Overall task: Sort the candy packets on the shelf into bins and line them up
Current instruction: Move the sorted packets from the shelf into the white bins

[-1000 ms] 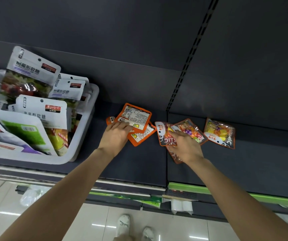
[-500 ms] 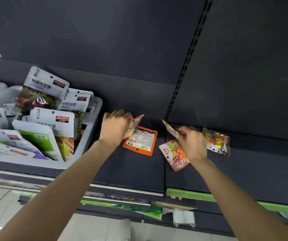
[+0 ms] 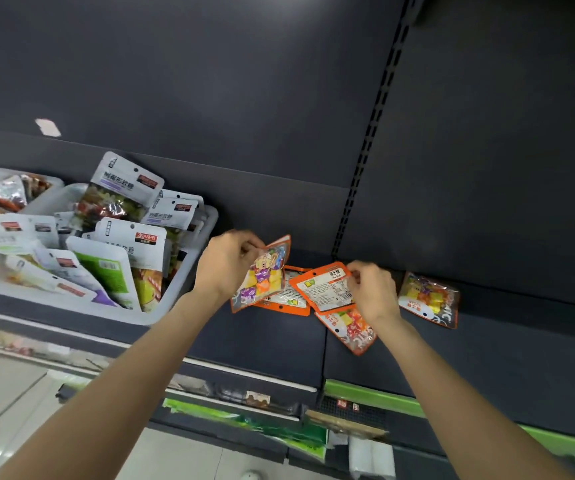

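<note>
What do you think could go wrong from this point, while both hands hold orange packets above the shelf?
The left hand pinches its packet only by the top edge, so it could slip. The white bin already looks crowded with tilted pouches. The far-right packet lies apart and might be overlooked.

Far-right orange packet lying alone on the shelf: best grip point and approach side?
Judgement: pinch the orange packet by its near lower edge, coming from the front of the shelf. It lies flat and apart from the others, so only an edge offers purchase; the right hand, nearest to it, is holding another packet.
</note>
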